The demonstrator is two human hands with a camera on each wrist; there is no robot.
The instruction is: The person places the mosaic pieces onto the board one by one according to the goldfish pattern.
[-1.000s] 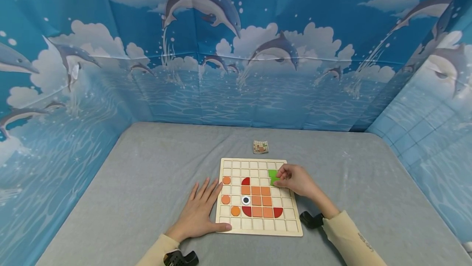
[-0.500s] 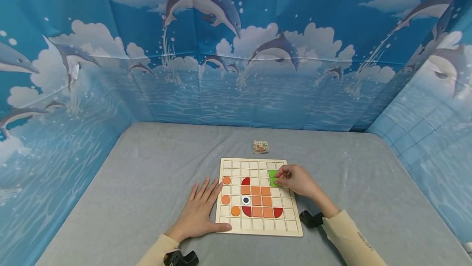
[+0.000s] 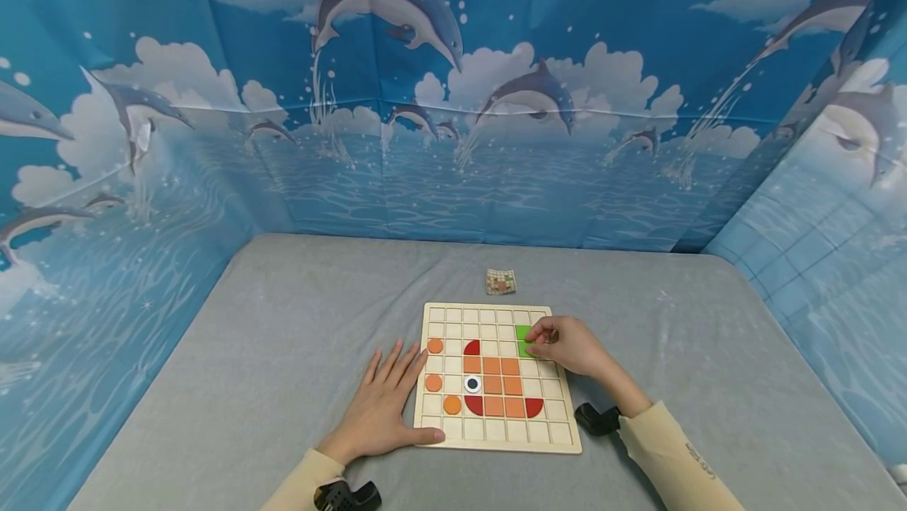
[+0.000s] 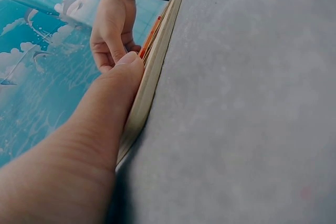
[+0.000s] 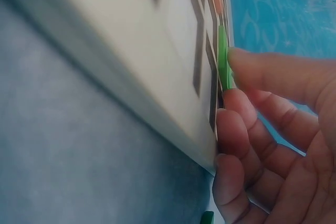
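Observation:
A wooden grid board [image 3: 496,436] lies flat on the grey cloth. My left hand [image 3: 383,409] rests at its left side, fingers spread and straight, thumb over the near left corner. My right hand [image 3: 567,346] is at the upper right, its thumb and index finger pinching a green square tile [image 3: 523,349] low at the grid. Another green square tile [image 3: 522,331] sits just above it, partly behind the fingers. In the right wrist view, the thumb touches the green edge and the other fingers curl by the board's rim. Orange squares [image 3: 494,386] fill the middle cells.
Red quarter pieces [image 3: 534,408] and a black-and-white eye disc [image 3: 472,384] border the orange squares. Several orange discs, one an orange disc [image 3: 452,405], lie in the left cells. A small patterned card [image 3: 501,282] is beyond the board. A dolphin-print curtain [image 3: 439,180] surrounds the table.
The lower green tile has shifted slightly left, lining up under the upper one. My right fingers have moved a little left with it. The left hand has stayed put.

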